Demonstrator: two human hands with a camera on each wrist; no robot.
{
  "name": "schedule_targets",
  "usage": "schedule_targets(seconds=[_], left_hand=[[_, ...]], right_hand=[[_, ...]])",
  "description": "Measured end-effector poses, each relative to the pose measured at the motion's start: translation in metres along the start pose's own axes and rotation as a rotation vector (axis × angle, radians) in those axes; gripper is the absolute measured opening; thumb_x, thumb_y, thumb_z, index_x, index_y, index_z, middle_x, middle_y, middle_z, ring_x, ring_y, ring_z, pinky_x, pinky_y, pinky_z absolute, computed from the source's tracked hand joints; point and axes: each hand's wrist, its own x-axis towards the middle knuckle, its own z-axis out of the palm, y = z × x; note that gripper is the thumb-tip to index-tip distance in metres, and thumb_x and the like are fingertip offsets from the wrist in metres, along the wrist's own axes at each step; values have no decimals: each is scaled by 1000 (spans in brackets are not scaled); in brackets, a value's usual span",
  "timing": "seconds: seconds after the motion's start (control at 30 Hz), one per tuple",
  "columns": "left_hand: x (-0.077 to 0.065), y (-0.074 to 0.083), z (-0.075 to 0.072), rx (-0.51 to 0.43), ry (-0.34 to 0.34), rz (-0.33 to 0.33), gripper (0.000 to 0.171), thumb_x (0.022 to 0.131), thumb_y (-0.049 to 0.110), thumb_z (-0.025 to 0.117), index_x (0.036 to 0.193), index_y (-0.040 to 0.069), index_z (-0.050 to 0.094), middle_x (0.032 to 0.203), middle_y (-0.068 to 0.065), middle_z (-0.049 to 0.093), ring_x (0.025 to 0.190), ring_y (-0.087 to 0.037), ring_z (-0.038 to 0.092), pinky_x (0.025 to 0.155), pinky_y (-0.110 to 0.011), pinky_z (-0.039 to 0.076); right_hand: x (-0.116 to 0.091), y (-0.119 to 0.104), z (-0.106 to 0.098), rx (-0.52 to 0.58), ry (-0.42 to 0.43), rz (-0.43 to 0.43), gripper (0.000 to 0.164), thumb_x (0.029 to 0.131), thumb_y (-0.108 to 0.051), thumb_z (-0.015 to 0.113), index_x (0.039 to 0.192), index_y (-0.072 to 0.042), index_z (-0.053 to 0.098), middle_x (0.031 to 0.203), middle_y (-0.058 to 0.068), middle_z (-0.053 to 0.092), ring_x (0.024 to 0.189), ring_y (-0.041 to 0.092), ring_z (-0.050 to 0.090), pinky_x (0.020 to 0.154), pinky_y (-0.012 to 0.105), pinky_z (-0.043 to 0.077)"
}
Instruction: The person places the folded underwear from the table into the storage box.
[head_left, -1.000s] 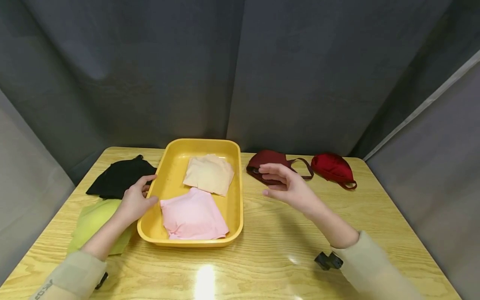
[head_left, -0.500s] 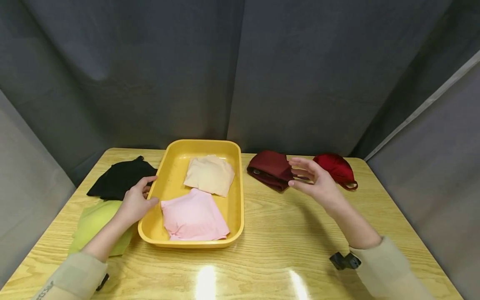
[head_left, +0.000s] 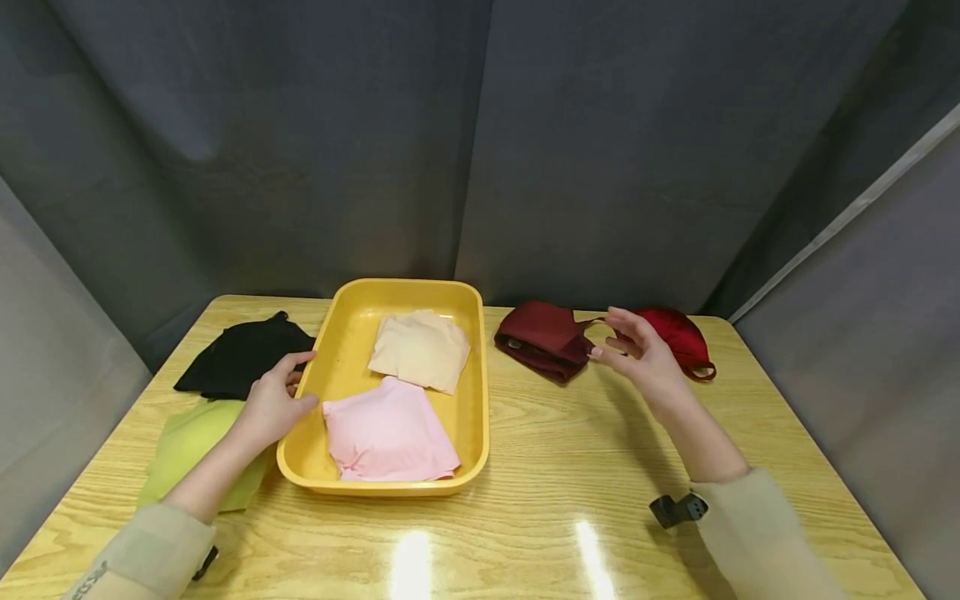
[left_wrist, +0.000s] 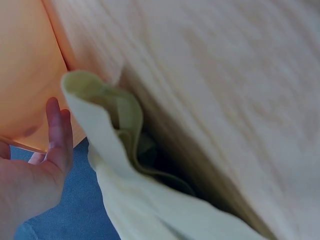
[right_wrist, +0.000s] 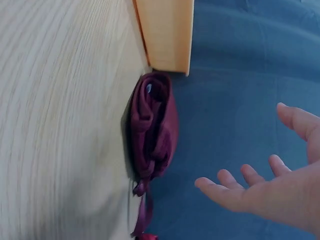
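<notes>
My left hand (head_left: 270, 404) touches the left rim of a yellow tray (head_left: 483, 417), its fingers along the outer wall in the left wrist view. Inside the tray lie a folded beige garment (head_left: 420, 350) and a folded pink garment (head_left: 390, 429). My right hand (head_left: 656, 367) hovers above the table with its fingers spread and nothing between them. It is nearest to the strap of a folded maroon bra (head_left: 543, 333), apart from it in the right wrist view (right_wrist: 155, 125). Partly behind that hand is a bright red bra (head_left: 678, 337).
Left of the tray lie a black garment (head_left: 243, 354) and a yellow-green one (head_left: 187, 446), partly covered by my left forearm. Grey curtains (head_left: 337, 150) stand behind the wooden table (head_left: 525, 500) and at its sides.
My right hand has moved right, away from the maroon bra, then slightly back left. The maroon bra's near edge now lies further folded. The left hand stays at the tray rim.
</notes>
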Motion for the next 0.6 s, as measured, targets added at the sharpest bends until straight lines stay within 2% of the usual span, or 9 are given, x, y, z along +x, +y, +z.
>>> schedule_targets(seconds=[0.17,0.23,0.33,0.43,0.6], left_hand=[[1,0,0,1,0,2,63,82,4,58,141,5,37,118,-28,58,98,-35,62,76,-41,55],[1,0,0,1,-2,3,63,82,4,58,141,4,37,118,-29,58,98,-35,62,76,-42,55],[0,1,0,1,-2,2,63,82,4,58,141,4,37,118,-29,58,98,-35,62,76,-42,55],[-1,1,-1,-2,-3,5,63,82,4,58,141,4,38,118,-29,58,98,-35,62,75,-42,55],[-1,1,-1,-5,-7,5,63,82,4,58,141,4,37,118,-29,58,98,-35,62,75,-41,55]], right_hand=[[12,9,-5,87,7,93,74,92,-25,60,151,-23,17,152,11,19,125,22,37,80,17,45],[17,12,-5,128,11,127,76,92,-24,60,152,-24,13,153,10,17,123,19,38,83,22,45],[25,17,-4,203,13,167,82,92,-22,60,153,-24,6,156,12,10,134,24,32,99,40,41],[32,23,-3,262,21,203,87,91,-22,62,153,-24,1,157,14,2,142,31,15,105,57,29],[45,34,-1,283,36,254,91,89,-26,64,153,-24,-1,155,17,1,142,31,13,103,63,27]])
